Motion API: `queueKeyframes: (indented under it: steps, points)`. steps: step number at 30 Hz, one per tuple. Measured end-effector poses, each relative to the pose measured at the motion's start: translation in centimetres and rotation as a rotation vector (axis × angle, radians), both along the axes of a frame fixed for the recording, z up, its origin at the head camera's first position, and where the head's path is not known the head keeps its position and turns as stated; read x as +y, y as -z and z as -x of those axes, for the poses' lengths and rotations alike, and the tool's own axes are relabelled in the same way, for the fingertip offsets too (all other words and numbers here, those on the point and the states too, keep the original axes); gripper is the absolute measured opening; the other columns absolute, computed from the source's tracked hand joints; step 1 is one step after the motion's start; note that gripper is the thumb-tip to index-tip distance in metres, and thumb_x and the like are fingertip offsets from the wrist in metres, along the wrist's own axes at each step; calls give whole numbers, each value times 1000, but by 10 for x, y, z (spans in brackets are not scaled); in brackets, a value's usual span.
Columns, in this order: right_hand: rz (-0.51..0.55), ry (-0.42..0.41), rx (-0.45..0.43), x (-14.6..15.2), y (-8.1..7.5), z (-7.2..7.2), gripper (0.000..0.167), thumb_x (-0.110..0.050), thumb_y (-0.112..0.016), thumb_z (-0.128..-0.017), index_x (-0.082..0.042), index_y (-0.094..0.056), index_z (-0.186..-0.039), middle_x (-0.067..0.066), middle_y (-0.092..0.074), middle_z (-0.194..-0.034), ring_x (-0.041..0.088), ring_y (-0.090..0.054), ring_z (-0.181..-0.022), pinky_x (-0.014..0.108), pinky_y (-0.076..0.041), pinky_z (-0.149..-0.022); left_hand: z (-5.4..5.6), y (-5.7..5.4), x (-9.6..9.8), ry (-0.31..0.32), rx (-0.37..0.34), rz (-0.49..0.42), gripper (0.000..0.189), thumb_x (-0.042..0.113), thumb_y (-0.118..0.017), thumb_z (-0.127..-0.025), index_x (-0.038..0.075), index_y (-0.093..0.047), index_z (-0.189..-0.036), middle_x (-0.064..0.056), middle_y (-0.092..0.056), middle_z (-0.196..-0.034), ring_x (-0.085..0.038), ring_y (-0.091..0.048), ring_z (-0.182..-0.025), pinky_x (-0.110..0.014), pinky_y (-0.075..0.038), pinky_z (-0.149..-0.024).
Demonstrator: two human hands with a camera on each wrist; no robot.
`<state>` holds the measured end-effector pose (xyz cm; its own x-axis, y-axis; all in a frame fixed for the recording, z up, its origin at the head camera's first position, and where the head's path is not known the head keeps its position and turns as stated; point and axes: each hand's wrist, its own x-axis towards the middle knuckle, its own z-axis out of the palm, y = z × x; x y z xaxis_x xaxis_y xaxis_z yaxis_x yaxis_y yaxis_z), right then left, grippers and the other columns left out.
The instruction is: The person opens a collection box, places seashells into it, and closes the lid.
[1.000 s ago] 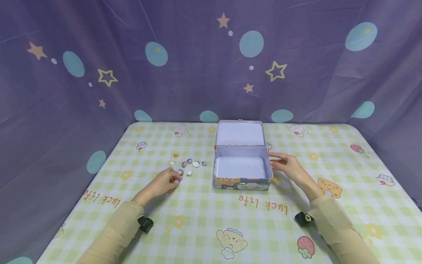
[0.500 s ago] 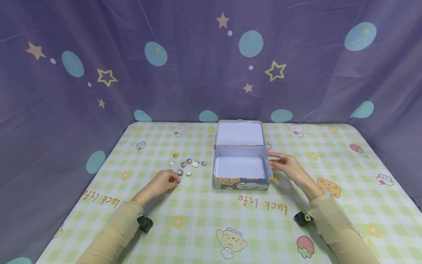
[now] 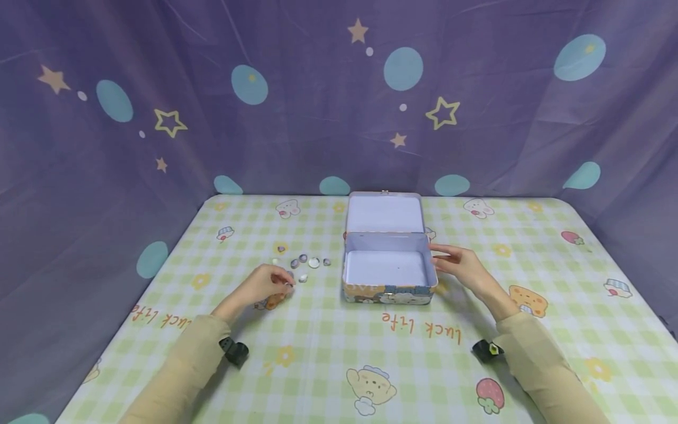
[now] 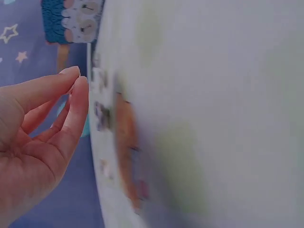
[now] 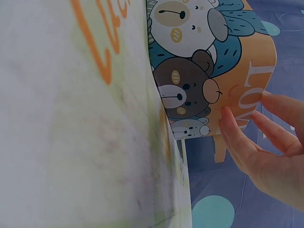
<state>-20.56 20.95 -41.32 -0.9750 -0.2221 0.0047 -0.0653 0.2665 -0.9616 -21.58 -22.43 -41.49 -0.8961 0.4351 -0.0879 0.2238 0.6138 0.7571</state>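
Observation:
Above the cloth, my left hand (image 3: 261, 284) holds its thumb and forefinger together, pinching a tiny dark purple piece that looks like a gem; the fingers mostly cover it. In the left wrist view that hand (image 4: 45, 128) shows its fingertips meeting, the piece barely visible. Several small purple and whitish pieces, such as a round clear one (image 3: 314, 262) and a purple one (image 3: 295, 264), lie just beyond it. A tin box (image 3: 389, 294) stands with its lid (image 3: 385, 213) tipped back and a bare white inside. My right hand (image 3: 466, 272) touches the tin's right side with extended fingertips.
A green-and-white checked tablecloth (image 3: 328, 359) with printed cartoons covers the table. Purple curtains (image 3: 318, 118) hang behind it and at both sides. A black wrist camera (image 3: 234, 351) sits on the left sleeve, and another (image 3: 486, 351) on the right.
My left hand has taken the piece in a pinch, risen off the cloth and shifted slightly forward and right. The right hand and the tin have stayed in place.

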Motion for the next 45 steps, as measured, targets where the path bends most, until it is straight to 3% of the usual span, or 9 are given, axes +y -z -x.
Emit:
queueKeyframes:
  steps: [9, 15, 22, 28, 37, 40, 45]
  points:
    - [11, 2, -4, 1, 1, 0, 45, -10, -57, -86, 6, -44, -126, 28, -46, -123, 21, -59, -96, 20, -47, -78, 12, -30, 22, 25, -13, -59, 17, 7, -61, -82, -4, -64, -95, -12, -61, -75, -35, -58, -69, -46, -48, -63]
    - [19, -2, -4, 0, 2, 0, 44, -10, -56, -86, 6, -44, -126, 28, -46, -123, 22, -59, -97, 21, -48, -78, 21, -43, 43, 39, -9, -95, 18, 7, -61, -82, -4, -64, -95, -18, -64, -83, -34, -59, -71, -49, -47, -67]
    - [15, 2, -14, 0, 1, -1, 45, -11, -57, -86, 5, -44, -126, 27, -45, -124, 23, -59, -97, 20, -47, -79, 32, -51, 70, 55, 4, -87, 15, 7, -61, -82, 0, -66, -94, -17, -64, -83, -26, -60, -69, -43, -49, -66]
    - [13, 3, -16, 0, -1, -2, 46, -12, -57, -86, 5, -43, -127, 26, -44, -125, 24, -58, -98, 20, -47, -79, 44, -56, 91, 74, 11, -107, 18, 6, -63, -80, -3, -65, -95, -14, -66, -82, -21, -60, -67, -43, -50, -69]
    - [-1, 10, -14, 0, -2, -1, 48, -15, -58, -85, 5, -43, -127, 25, -45, -125, 26, -57, -99, 20, -47, -79, 58, -64, 118, 133, 14, -92, 19, 4, -61, -81, -6, -64, -97, -19, -65, -86, -14, -58, -62, -25, -49, -61]
    - [-5, 10, -11, 0, -1, -1, 48, -15, -58, -86, 5, -43, -127, 25, -45, -125, 27, -57, -100, 20, -47, -79, 61, -66, 128, 157, 17, -99, 19, 3, -61, -80, -7, -63, -96, -22, -64, -85, -17, -59, -62, -28, -50, -62]
    - [-17, 16, -8, 0, 0, 0, 47, -15, -58, -85, 5, -44, -126, 26, -46, -124, 31, -56, -100, 19, -47, -78, 66, -69, 143, 173, 35, -73, 18, 4, -63, -80, -6, -64, -95, -14, -65, -78, -27, -60, -68, -40, -50, -67]
